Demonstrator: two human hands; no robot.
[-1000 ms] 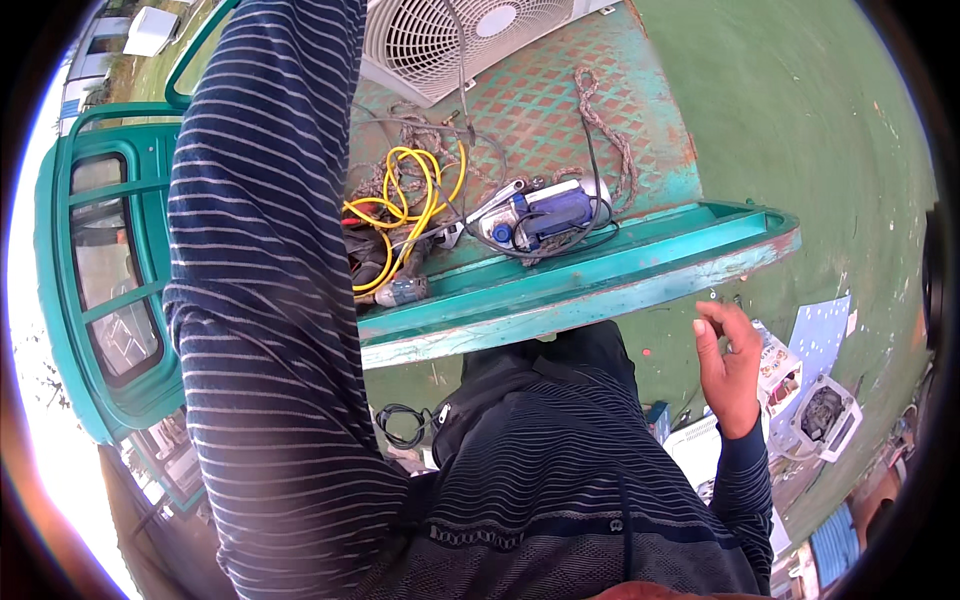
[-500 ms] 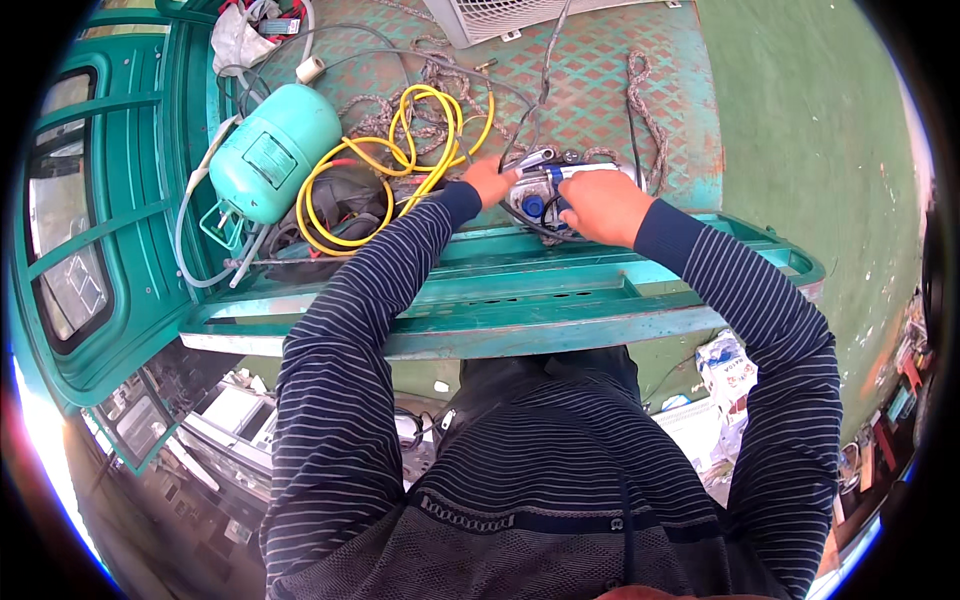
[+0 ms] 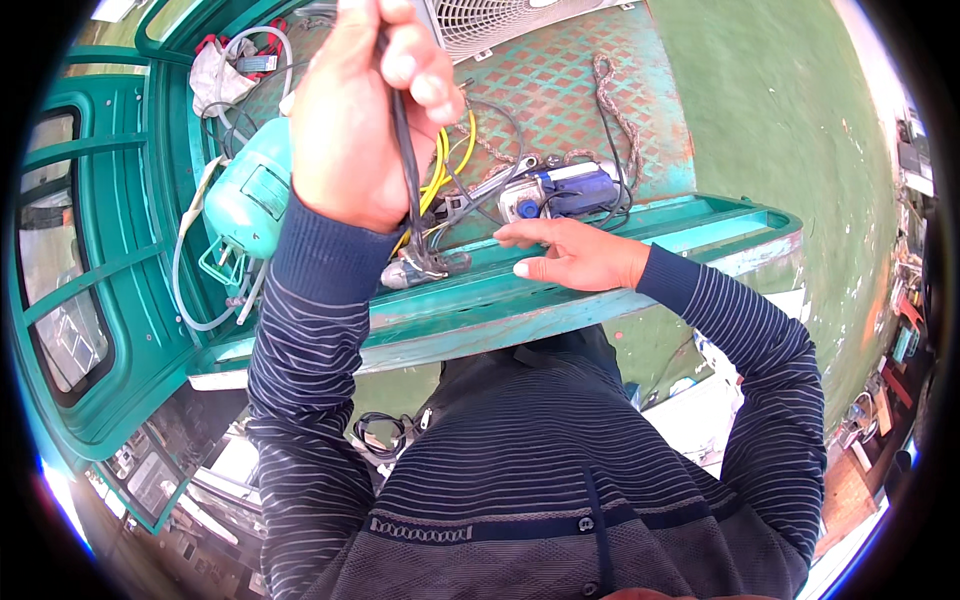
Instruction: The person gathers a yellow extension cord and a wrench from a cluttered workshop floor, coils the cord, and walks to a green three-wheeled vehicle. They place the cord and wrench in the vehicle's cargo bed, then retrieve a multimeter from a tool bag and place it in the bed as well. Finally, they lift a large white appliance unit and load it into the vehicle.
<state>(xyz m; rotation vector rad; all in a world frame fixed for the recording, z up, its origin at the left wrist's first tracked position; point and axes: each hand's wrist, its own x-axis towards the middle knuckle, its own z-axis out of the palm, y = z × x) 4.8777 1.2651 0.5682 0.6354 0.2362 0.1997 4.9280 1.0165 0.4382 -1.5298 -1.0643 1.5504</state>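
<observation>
Raised high on the left, my left hand (image 3: 365, 130) has its fingers curled around a black cable (image 3: 410, 160). The cable hangs down to a greyish bundled end (image 3: 428, 268) at the green rail (image 3: 480, 320); its exact kind is unclear. My right hand (image 3: 580, 255) is held palm inward over the rail, fingers stretched, with nothing in it. Just beyond it stands a small blue and silver motor-driven machine (image 3: 580, 188), which looks like a pump, with a blue round cap on its side. A yellow hose (image 3: 440, 170) is partly hidden behind my left hand.
A turquoise gas cylinder (image 3: 250, 195) lies tilted at the left, by the green cab wall (image 3: 110, 220). Rope (image 3: 620, 110) lies on the rusty patterned bed. A white fan-grilled unit (image 3: 490, 30) is at the back, and a cloth bag (image 3: 218, 75) at the far left.
My left hand has come away from the machine, up and to the left, with the black cable. My right hand has let go of the machine and drawn back toward me.
</observation>
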